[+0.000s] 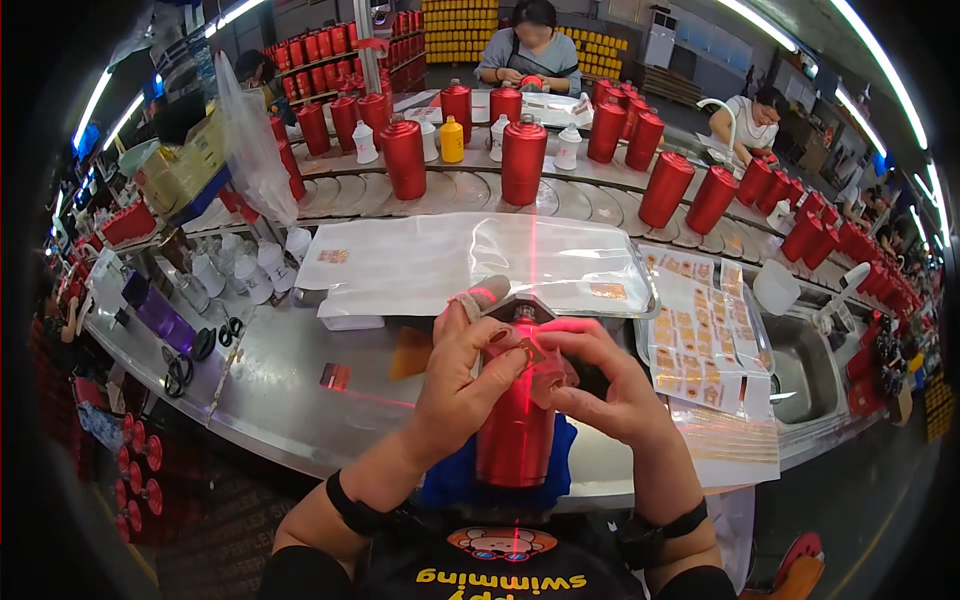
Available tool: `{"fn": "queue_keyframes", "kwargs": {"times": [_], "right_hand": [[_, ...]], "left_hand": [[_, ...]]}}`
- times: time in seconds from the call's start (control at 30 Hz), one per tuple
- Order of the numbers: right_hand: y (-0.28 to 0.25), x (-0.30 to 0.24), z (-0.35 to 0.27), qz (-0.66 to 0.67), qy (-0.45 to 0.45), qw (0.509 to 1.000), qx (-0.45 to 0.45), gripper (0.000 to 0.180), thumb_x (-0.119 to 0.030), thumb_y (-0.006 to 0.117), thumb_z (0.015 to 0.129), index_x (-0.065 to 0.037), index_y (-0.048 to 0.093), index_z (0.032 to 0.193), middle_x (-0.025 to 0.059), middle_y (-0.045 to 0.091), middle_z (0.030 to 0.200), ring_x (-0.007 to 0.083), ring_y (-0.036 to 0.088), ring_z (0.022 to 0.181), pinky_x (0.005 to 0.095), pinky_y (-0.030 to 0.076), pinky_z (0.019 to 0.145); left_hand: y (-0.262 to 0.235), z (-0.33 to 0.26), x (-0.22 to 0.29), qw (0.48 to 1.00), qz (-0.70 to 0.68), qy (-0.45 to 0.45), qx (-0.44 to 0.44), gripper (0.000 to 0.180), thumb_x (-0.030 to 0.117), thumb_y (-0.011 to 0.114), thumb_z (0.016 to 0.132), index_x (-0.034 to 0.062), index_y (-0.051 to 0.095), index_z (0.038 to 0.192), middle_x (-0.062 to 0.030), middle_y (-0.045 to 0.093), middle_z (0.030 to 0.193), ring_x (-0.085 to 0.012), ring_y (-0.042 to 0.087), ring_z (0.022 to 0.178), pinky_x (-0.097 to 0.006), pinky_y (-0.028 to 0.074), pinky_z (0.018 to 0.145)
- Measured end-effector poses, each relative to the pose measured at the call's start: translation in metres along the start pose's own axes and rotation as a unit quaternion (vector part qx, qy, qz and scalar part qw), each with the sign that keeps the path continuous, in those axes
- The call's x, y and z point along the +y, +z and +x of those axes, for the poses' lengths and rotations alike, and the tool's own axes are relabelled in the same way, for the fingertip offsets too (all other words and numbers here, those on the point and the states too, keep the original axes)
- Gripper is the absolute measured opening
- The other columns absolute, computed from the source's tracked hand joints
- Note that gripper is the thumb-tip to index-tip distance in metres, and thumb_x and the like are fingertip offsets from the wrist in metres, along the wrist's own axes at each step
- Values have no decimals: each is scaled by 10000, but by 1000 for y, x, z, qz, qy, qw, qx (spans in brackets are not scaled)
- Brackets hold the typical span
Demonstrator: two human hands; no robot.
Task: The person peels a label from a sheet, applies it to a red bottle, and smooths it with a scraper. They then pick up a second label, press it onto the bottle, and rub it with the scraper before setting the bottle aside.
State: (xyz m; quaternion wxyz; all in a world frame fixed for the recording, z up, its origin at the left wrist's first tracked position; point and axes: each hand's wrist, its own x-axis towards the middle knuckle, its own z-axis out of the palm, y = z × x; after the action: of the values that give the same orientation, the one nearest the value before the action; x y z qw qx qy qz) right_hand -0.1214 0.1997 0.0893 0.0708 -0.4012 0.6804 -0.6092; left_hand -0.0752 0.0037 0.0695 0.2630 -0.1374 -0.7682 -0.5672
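Observation:
A glossy red bottle [514, 450] with a bare neck stands in front of me on a blue cloth [450, 482]. A small translucent decal film [546, 372] lies over its upper front. My left hand [462, 375] presses the film against the bottle with its thumb, and one of its fingers wears a beige finger cover [484, 292]. On the other side my right hand [612, 388] curves around the film's edge, thumb low and fingers above. Whether its fingertips pinch the film is hard to make out. A red laser line runs down over the bottle.
Decal sheets [700, 325] lie at right beside a sink [810, 378]. White film sheets [430, 255] cover a tray ahead. Red bottles [523, 165] line a conveyor behind it. Scissors [178, 372], a purple bottle [160, 315] and white bottles [252, 278] stand or lie at left. Co-workers [530, 55] sit beyond.

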Motion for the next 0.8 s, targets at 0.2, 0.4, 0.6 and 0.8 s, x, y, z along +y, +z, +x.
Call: {"fn": "queue_keyframes", "kwargs": {"times": [0.2,0.4,0.6,0.8], "right_hand": [[7,14,-4,120,53,991,15,109,-44,648,859,-15,589,946,81,497,1232,98,578,882,218,460,764],[-8,23,-17,-21,-2,1000,23,86,-56,648,852,-38,588,910,78,535,1199,103,541,949,240,440,764],[-10,-32,6,-281,-64,953,92,195,-109,726,795,-62,618,951,129,562,1125,278,543,1058,364,453,859],[-35,-12,50,-311,-105,944,5,129,-63,706,791,-39,597,855,100,586,1116,228,579,957,333,454,812]], "left_hand": [[-8,4,7,993,93,47,-52,157,171,639,835,40,631,923,-133,506,925,-310,428,1010,-407,318,942],[-14,3,8,998,50,4,-44,156,162,646,830,40,634,927,-130,514,912,-320,432,990,-429,306,971],[-8,17,19,966,200,117,-114,163,137,643,800,43,639,934,-177,544,1097,-368,433,1142,-471,262,1050],[-6,25,6,965,206,103,-124,207,149,647,794,44,635,972,-197,514,1179,-386,434,1166,-462,253,1060]]}}
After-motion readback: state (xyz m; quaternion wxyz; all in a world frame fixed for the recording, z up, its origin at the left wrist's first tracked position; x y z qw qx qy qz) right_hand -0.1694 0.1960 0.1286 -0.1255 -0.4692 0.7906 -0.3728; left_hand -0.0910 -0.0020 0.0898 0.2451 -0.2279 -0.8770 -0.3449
